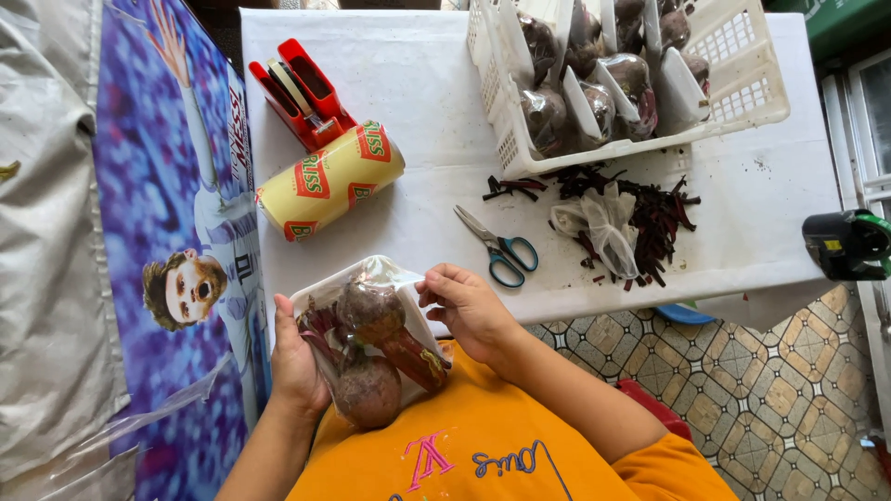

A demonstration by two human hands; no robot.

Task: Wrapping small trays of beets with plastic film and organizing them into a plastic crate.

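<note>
Two dark red round beetroots (369, 357) lay on a white foam tray (320, 299); left hand (295, 364) gripped its edge as support, right hand (467, 306) pinched clear plastic film (385, 270) taut over them.

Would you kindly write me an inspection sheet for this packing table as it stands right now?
Surface: white table, stained by dark red trimmings.
Job's things: white tray of beetroots under clear film; white basket holding wrapped trays.
Clutter: blue-handled scissors, red tape dispenser, yellow roll, crumpled plastic bag.
Grips: left hand supports the tray's side; right hand pinches the film.
Cables: nothing seen.
Surroundings: patterned floor tiles, purple poster, green-black device.
</note>
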